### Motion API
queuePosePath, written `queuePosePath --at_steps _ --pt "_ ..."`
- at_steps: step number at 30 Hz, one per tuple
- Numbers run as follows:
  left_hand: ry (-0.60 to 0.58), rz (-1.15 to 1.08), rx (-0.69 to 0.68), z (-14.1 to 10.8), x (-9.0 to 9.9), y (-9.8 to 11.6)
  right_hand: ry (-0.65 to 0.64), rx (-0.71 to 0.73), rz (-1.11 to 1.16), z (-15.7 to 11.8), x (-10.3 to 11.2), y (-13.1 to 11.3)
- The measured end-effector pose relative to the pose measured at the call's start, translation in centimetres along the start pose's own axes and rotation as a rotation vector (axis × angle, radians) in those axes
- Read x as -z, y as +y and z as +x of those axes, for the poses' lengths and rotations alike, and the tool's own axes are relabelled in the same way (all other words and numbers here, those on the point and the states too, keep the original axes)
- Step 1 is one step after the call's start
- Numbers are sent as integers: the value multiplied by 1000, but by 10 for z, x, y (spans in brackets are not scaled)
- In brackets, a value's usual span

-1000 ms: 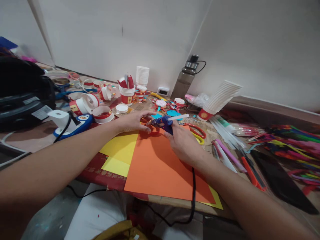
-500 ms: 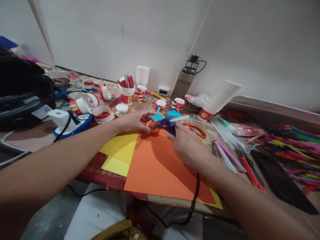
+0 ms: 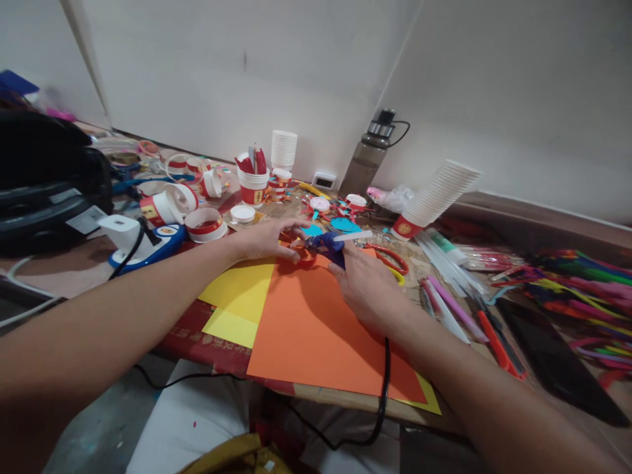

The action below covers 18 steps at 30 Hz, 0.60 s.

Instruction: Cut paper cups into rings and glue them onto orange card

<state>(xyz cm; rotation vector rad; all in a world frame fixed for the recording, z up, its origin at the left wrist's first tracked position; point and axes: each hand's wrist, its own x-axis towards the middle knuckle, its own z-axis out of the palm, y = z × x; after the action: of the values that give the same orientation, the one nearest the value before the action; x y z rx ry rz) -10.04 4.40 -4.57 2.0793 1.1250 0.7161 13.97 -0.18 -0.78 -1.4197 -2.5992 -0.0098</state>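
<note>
My right hand [image 3: 368,280] is wrapped round a blue hot glue gun [image 3: 326,245]. A white glue stick [image 3: 353,236] pokes out of its back, and its nozzle points left. Opposite the nozzle, my left hand [image 3: 269,240] has its thumb and fingers curled about a curved orange paper strip [image 3: 303,259]; the exact grip is partly hidden. Both hands are over the far end of an orange sheet [image 3: 330,329]. Yellow sheets [image 3: 239,286] lie under it. Blue paper pieces [image 3: 344,225] lie just beyond the gun.
Orange-handled scissors [image 3: 392,260] lie right of the gun. A tilted stack of paper cups [image 3: 437,197], a bottle [image 3: 368,155] and a cup of pens [image 3: 253,187] stand behind. Cut cup rings [image 3: 203,224] are at left, a dark phone [image 3: 557,362] at right. The gun's black cord [image 3: 385,388] hangs over the edge.
The view has shifted slightly. The glue gun's nozzle is a touch nearer to my left hand's fingers; both hands keep almost the same pose.
</note>
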Motion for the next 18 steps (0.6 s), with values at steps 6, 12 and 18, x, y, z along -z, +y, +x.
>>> queuePosePath --at_steps 6,12,18 --pt "-20 -44 -16 -1 0 3 -1 -6 -36 -7 8 -2" --pt "-15 -14 -12 0 0 0 -9 -18 -4 -2 2 -2" --pt "-15 -9 -9 1 1 0 -17 0 23 4 -1 -6"
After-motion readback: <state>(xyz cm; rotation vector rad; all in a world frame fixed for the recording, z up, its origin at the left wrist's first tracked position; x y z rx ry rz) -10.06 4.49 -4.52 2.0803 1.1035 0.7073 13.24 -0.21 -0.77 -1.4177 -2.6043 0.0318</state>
